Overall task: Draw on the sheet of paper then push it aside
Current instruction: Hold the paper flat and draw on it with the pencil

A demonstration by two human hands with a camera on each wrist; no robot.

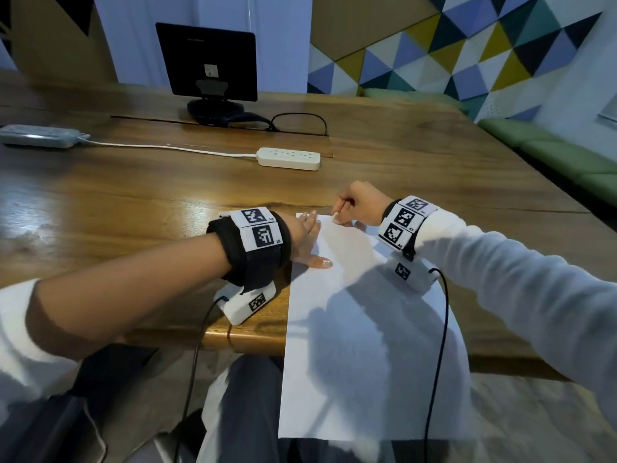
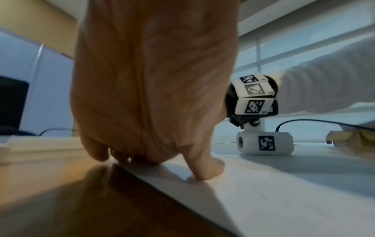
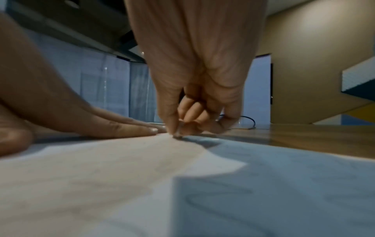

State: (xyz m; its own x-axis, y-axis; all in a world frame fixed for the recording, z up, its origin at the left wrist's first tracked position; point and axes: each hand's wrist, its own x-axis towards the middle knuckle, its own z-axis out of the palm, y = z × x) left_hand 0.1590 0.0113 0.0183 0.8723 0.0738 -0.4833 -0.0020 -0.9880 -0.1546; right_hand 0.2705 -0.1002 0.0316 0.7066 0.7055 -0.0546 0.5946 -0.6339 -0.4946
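Wooden table (image 1: 133, 202): one sheet (image 1: 350, 312), left hand (image 1: 305, 235) flat; right hand (image 1: 362, 203) pinching, perhaps a pencil stub.

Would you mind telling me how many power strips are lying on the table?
2. A white power strip lies near the table's middle, beyond the sheet of paper. A grey power strip lies at the far left edge. The picture's border may hide others.

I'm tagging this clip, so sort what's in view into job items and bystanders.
Job:
- sheet of paper, overhanging the table edge
- left hand, flat on the sheet
- right hand, pinching a small drawing tool, tip on the sheet; tool barely visible

Lying about:
- monitor
- white power strip
- grey power strip
- table
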